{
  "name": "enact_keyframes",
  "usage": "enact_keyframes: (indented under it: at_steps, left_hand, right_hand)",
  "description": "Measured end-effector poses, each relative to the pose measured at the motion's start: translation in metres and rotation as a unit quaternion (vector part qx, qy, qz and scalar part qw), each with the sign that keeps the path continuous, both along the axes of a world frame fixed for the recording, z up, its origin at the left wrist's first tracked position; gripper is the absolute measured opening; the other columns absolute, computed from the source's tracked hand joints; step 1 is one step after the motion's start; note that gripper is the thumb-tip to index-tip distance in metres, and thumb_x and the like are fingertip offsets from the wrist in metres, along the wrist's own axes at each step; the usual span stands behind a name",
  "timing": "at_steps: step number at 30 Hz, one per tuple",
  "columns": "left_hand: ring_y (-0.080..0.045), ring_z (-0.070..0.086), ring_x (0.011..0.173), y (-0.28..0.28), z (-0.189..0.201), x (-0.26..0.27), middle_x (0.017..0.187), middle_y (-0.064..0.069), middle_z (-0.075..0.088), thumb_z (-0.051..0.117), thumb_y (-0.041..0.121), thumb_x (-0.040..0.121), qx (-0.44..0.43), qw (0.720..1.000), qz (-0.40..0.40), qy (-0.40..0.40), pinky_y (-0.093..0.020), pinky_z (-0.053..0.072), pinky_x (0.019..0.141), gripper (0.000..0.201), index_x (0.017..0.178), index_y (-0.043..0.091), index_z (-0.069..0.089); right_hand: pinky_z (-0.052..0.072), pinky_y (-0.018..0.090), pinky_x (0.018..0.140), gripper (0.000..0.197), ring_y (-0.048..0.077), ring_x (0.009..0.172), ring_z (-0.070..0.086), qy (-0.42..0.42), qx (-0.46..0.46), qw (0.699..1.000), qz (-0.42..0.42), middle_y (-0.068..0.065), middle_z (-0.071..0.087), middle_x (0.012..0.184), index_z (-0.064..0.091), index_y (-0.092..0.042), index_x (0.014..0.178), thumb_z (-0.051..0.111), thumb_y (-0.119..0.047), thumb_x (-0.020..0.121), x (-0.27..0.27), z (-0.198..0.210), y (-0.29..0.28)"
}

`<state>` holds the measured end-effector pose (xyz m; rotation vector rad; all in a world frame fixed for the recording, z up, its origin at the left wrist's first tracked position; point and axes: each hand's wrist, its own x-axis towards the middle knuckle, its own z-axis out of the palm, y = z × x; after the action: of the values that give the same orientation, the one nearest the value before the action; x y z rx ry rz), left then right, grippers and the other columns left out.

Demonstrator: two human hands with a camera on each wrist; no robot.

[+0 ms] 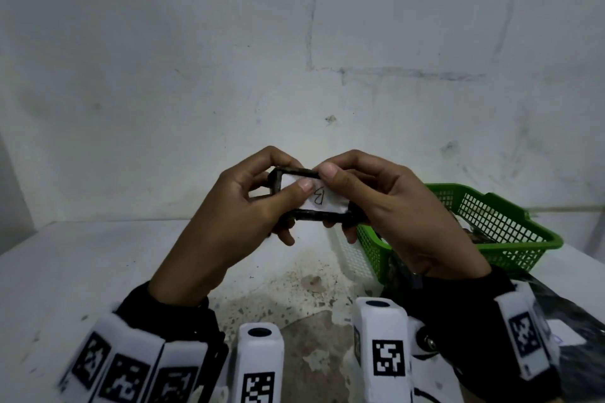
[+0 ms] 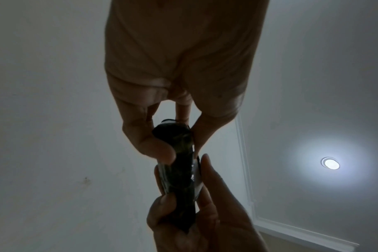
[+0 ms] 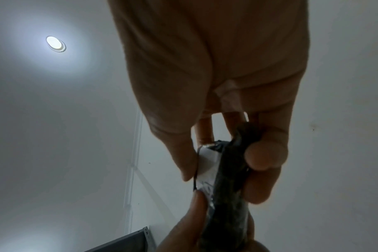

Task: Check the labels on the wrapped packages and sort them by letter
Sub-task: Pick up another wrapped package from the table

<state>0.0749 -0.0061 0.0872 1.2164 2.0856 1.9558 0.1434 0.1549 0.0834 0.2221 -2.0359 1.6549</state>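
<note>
Fingers of my left hand (image 1: 229, 216) and right hand (image 1: 393, 213) are pinching the dark wrapped package (image 1: 311, 198), keeping it raised above the counter (image 1: 98, 271). I am reading its white paper label (image 1: 322, 198), marked B; thumbs should be staying off the letter. Glossy, crinkled film is covering a flat slab. Green mesh basket (image 1: 510, 226) is sitting nearby.

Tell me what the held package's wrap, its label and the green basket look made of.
Package wrap: apparently thin glossy black plastic film; it wrinkles and glints. Label: matte white paper, seemingly under clear shiny tape, with a handwritten B. Green basket: rigid moulded plastic with lattice walls. Left hand and right hand grip the package.
</note>
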Motion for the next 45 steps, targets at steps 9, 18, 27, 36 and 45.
enact_keyframes:
  at_steps: [9,18,27,36,45]
  left_hand:
    - [-0.036,0.069,0.069,0.0000,-0.0008,-0.0053,0.092,-0.020,0.071,0.067,0.021,0.084,0.000,0.997,0.018,-0.070,-0.055,0.053,0.081,0.013,0.094,0.013,0.065]
    - [-0.030,0.064,0.060,0.0037,-0.0024,-0.0051,0.080,-0.019,0.071,0.064,0.030,0.076,0.019,0.997,0.033,-0.068,-0.063,0.048,0.086,0.007,0.074,0.025,0.062]
    - [-0.014,0.060,0.068,0.0019,-0.0041,-0.0021,0.088,-0.011,0.072,0.078,0.031,0.077,-0.017,1.000,0.009,-0.018,-0.043,0.048,0.077,0.032,0.105,0.021,0.066]
    - [-0.022,0.068,0.073,0.0029,-0.0055,-0.0058,0.090,0.001,0.066,0.075,0.019,0.078,0.002,0.995,0.079,0.054,-0.030,0.057,0.060,0.026,0.096,0.036,0.069]
    - [-0.015,0.073,0.080,0.0014,-0.0022,-0.0042,0.094,0.002,0.072,0.068,0.022,0.087,0.012,0.997,0.070,0.005,-0.060,0.053,0.084,0.012,0.097,0.018,0.068]
  right_hand:
    - [0.052,0.028,0.073,0.021,0.020,0.087,0.065,0.024,-0.040,0.999,-0.001,0.016,0.073,0.101,0.069,-0.013,0.107,0.066,-0.006,0.087,-0.0003,0.0008,0.0046]
    - [0.052,0.023,0.069,0.014,0.015,0.086,0.069,0.032,-0.015,0.999,0.006,0.011,0.076,0.094,0.076,-0.013,0.095,0.068,-0.013,0.084,-0.0004,0.0000,0.0061]
    - [0.056,0.031,0.063,0.008,0.026,0.074,0.064,0.030,-0.080,0.996,-0.032,0.015,0.071,0.081,0.072,-0.012,0.083,0.065,-0.010,0.088,-0.0036,0.0008,0.0084]
    - [0.040,0.014,0.052,0.028,0.010,0.058,0.053,0.014,0.068,0.993,-0.092,-0.010,0.073,0.099,0.074,-0.033,0.105,0.069,-0.044,0.080,0.0002,-0.0014,0.0034]
    - [0.056,0.030,0.069,0.015,0.020,0.065,0.066,0.030,-0.015,0.999,-0.020,0.008,0.072,0.090,0.075,-0.010,0.099,0.071,-0.009,0.084,-0.0042,-0.0029,0.0040]
